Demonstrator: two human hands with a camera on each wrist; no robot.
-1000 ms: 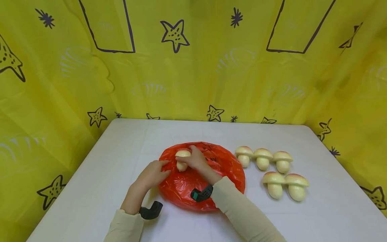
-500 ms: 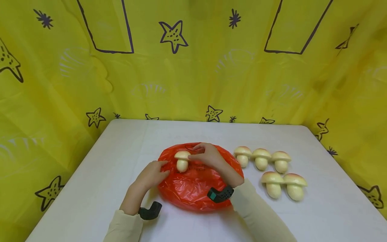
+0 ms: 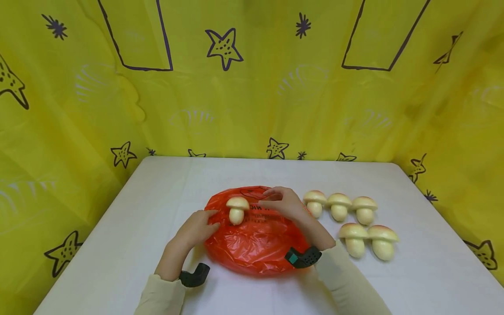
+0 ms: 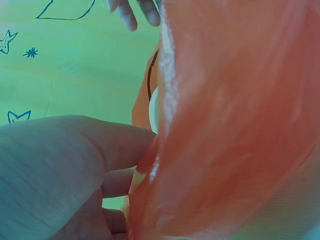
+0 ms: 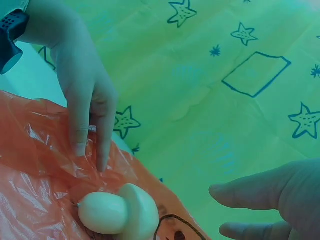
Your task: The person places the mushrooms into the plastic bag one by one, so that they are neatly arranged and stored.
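Note:
A toy mushroom (image 3: 237, 211), cream with a rounded cap, rests on the red plastic bag (image 3: 252, 249) lying spread on the table. My right hand (image 3: 285, 202) is apart from it, thumb and fingers spread with nothing between them. In the right wrist view the mushroom (image 5: 117, 212) lies on the bag, away from the right fingers (image 5: 250, 195). My left hand (image 3: 198, 226) reaches over the bag's left edge, fairly straight fingers touching the plastic. The left wrist view shows its thumb (image 4: 122, 142) at the bag's edge; the red sheet hides the fingertips.
Right of the bag, several like mushrooms stand in two groups: a back row (image 3: 339, 207) and a nearer pair (image 3: 383, 242). The white table (image 3: 165, 183) is bounded by a yellow patterned curtain (image 3: 252, 100) behind and at both sides.
My right hand has let go of the mushroom and moved away to the right. The mushroom stays on the bag. My left hand keeps its place at the bag's left edge.

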